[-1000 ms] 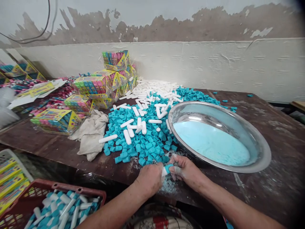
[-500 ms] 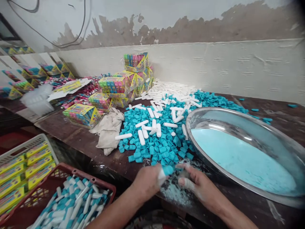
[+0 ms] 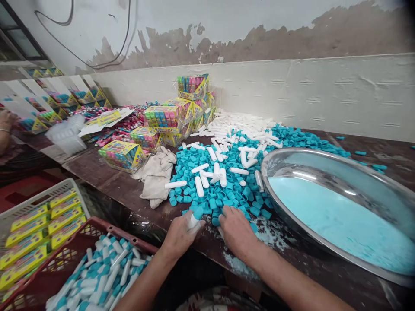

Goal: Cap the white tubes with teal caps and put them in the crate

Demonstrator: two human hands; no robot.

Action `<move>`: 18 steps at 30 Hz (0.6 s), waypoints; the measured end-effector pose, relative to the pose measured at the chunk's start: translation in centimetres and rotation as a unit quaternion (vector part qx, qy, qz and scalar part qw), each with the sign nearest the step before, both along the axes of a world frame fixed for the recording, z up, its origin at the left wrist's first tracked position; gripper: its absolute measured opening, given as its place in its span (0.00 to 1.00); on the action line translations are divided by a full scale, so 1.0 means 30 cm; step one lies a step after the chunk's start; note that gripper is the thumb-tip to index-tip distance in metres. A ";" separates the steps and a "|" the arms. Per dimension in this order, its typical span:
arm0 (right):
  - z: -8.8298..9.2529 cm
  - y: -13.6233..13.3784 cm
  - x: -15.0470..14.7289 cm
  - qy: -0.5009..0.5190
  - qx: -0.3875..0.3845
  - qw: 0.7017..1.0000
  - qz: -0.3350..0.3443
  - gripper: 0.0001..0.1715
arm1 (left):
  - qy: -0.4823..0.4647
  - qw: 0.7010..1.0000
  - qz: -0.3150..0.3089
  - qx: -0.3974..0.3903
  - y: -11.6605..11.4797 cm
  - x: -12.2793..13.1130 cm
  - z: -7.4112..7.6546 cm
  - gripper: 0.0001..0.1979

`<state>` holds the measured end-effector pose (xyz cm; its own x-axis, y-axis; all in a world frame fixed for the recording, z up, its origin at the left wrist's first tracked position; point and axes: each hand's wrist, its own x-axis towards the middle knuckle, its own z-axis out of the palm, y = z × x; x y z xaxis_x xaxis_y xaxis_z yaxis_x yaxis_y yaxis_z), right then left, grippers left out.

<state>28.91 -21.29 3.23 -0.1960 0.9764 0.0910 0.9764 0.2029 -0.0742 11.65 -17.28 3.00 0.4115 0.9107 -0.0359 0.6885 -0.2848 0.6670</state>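
A white plastic tube with a blue cap (image 3: 197, 213) on its end is gripped in my left hand (image 3: 180, 233), above the table's front edge. My right hand (image 3: 237, 231) rests at the near edge of a heap of blue caps (image 3: 189, 170), its fingers curled down among them. A loose cap (image 3: 215, 221) lies right beside those fingertips, and what they pinch, if anything, is hidden. Several white tubes (image 3: 199, 186) lie scattered over the caps. To the right stands a steel basin (image 3: 270, 190) holding pale blue powder (image 3: 324, 220).
At lower left, a red crate (image 3: 97, 224) holds capped tubes, beside a pale crate (image 3: 79, 196) of yellow boxes. Packed display boxes (image 3: 162, 119) and a cloth (image 3: 158, 177) lie behind. Another person's hand (image 3: 6, 121) shows at far left. Powder (image 3: 269, 233) dusts the table.
My right hand has moved left and forward from the powdery patch to the cap heap. My left hand has shifted left, still holding the capped tube. The view has turned slightly left.
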 end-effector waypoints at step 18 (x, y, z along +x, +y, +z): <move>0.017 -0.106 0.087 0.362 -0.009 0.932 0.021 0.10 | -0.146 0.981 -0.106 -0.068 -0.055 0.126 0.014 0.12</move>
